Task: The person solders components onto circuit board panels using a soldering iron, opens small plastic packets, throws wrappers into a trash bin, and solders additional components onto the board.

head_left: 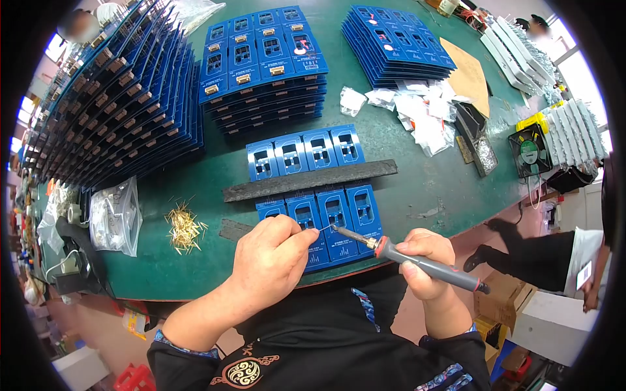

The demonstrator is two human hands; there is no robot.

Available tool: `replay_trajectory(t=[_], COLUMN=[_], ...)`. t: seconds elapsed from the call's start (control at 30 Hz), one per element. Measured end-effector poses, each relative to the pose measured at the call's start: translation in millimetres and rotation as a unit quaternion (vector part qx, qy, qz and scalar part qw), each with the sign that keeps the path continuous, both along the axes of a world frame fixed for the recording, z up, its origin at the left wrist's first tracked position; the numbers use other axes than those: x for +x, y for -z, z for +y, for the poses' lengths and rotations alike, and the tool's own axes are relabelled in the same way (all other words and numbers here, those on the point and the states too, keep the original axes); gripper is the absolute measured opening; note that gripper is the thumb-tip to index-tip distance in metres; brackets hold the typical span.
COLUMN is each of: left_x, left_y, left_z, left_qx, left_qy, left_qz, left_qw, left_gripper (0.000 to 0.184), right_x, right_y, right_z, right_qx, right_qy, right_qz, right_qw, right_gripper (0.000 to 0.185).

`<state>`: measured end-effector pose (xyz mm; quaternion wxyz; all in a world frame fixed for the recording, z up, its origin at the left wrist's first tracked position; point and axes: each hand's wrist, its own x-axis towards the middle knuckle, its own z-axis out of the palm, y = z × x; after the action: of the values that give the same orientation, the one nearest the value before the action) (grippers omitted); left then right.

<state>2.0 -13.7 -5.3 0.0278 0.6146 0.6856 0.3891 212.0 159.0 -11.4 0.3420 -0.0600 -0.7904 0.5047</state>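
Note:
My right hand (427, 257) is closed around the grey and red handle of a soldering iron (450, 272). Its tip meets the blue circuit board panel (340, 251) in front of me. Just left of that tip, the thumb and fingers of my left hand (274, 255) pinch a thin strand of solder wire (324, 229), its end near the tip. A dark, rough bar (310, 181) lies across the panel, hiding its middle strip. The panel's far row of cut-outs (306, 155) shows beyond the bar. My left hand covers the panel's near left corner.
Tall stacks of blue boards (261, 58) stand at the back and left, another stack (398, 45) at the back right. A pile of brass pins (185, 228) lies left of my left hand. White packets (427, 111) and a fan (529, 151) are right. A person's legs (535, 260) show beyond the table.

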Motion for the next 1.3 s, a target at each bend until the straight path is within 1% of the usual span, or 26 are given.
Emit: replay_trajectory(t=[0.57, 0.97, 1.07, 1.17, 1.3], left_x=[0.2, 1.1, -0.7, -6.5, -16.5], left_y=[0.4, 0.1, 2.5, -2.2, -0.8], left_z=[1.4, 2.4, -2.6, -10.6, -15.0], left_qx=[0.002, -0.014, 0.01, 0.01, -0.004], left_qy=[-0.001, -0.003, 0.001, -0.011, -0.032], left_qz=[0.0, 0.011, -0.019, -0.003, 0.007], left_qw=[1.0, 1.0, 1.0, 1.0, 0.999], left_gripper=[0.025, 0.027, 0.026, 0.027, 0.028], right_x=[-2.9, -2.1, 3.5, 2.4, -10.4], right_y=[-3.0, -4.3, -3.0, -6.5, -7.4], right_z=[1.5, 1.6, 1.5, 0.5, 0.4], right_qx=[0.04, 0.034, -0.027, -0.038, 0.011], right_qy=[-0.004, -0.007, 0.008, 0.027, 0.007], right_qz=[0.004, -0.002, 0.016, 0.012, -0.002], right_qw=[0.999, 0.999, 0.999, 0.999, 1.0], right_gripper=[0.023, 0.023, 0.023, 0.022, 0.021])
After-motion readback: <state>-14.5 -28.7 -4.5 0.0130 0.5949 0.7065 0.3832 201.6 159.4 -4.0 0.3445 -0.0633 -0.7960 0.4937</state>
